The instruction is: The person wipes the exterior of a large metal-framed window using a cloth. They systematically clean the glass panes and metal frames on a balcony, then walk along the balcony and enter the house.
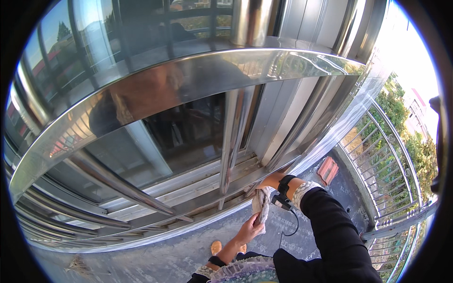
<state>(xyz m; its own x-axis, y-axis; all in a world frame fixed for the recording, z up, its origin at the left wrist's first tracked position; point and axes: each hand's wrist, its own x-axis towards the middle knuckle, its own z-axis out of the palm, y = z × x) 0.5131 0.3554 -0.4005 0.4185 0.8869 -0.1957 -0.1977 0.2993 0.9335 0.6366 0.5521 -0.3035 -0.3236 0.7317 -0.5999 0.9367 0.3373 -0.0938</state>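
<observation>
My left hand [250,228] grips the lower end of a greyish, crumpled cloth [261,203]. The cloth stretches upward to my right hand [268,182], which holds its upper end beside the lower rail of a stainless-steel window guard [208,201]. Most of the right-hand fingers are hidden by the cloth and rail. Both wrists wear black straps, and a small black device [281,202] with a cable hangs near the right wrist. Behind the guard's bars are a sliding window [191,131] and its pale sill track [170,196].
A wide polished steel band [212,76] curves across the guard above my hands. Reddish bricks or tiles [327,170] lie on the dark, printed floor membrane [198,244]. A metal balcony railing [389,141] runs along the right. Dry twigs [78,267] lie at lower left.
</observation>
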